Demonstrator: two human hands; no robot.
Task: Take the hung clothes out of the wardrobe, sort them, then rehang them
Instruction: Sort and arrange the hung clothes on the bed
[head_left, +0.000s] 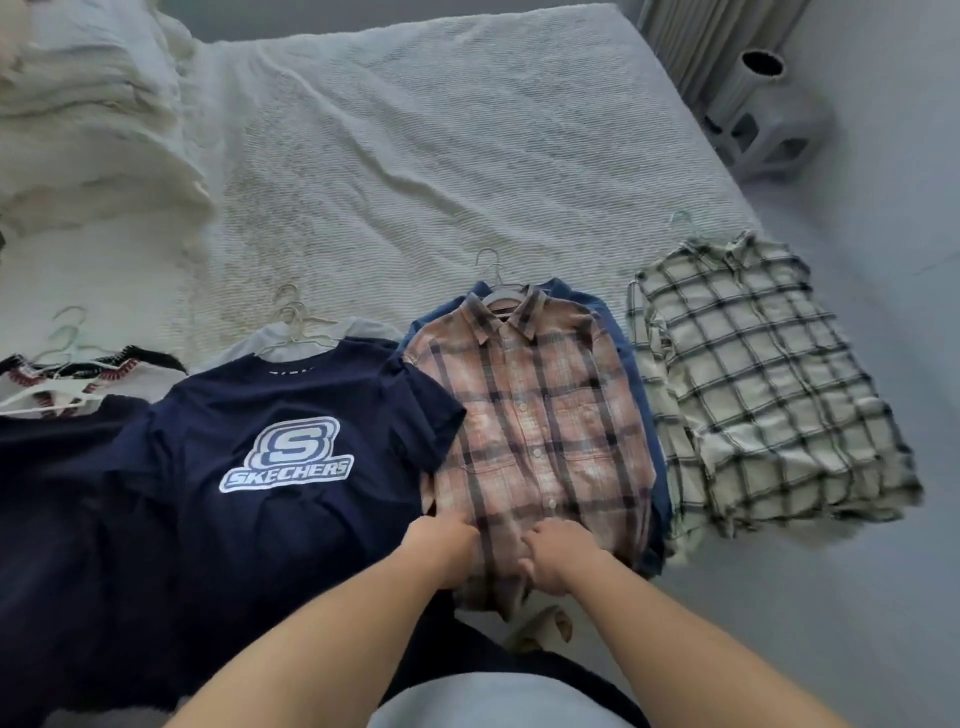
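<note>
Clothes on hangers lie in piles along the near edge of the bed (415, 130). A pink plaid shirt (540, 426) tops the middle pile, over a blue garment (639, 384). My left hand (447, 545) and my right hand (556, 556) both grip the pink shirt's lower hem, fingers curled into the cloth. To the left lies a navy Skechers T-shirt (291, 467), and further left a white top with red and black trim (62, 384). On the right lies a cream checked shirt (753, 395), hanging partly over the bed's corner.
Folded white bedding (88, 114) is piled at the bed's far left. A pale ribbed vase on a block stand (763, 114) sits on the floor at the upper right, beside a curtain. A slipper (545, 623) shows below the shirt hem.
</note>
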